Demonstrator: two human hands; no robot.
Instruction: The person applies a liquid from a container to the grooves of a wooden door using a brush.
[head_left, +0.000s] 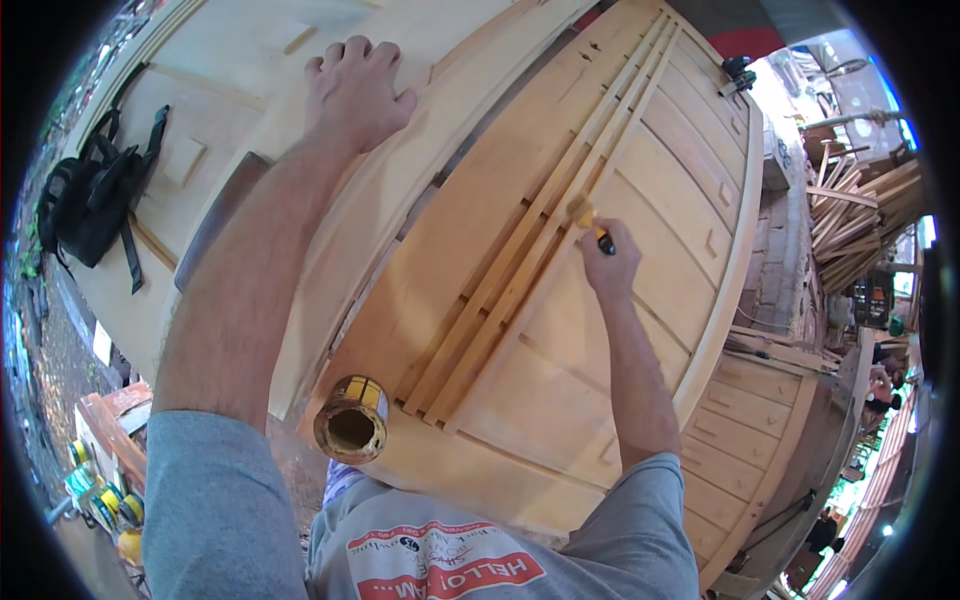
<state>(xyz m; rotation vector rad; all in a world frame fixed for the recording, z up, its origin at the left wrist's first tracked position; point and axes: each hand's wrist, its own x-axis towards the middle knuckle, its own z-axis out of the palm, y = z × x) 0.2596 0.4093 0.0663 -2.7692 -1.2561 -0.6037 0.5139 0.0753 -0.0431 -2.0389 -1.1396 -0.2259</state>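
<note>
One black bag [92, 208] — wooden strips [516, 267]

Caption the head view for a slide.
Right hand holding a brush at slim wooden strips, left hand over a pale board, open can standing nearby.

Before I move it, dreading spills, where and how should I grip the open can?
Probably around the outer wall of the can, from the left with the empty left hand: it is round, seems upright, and its open rim looks smeared.
</note>
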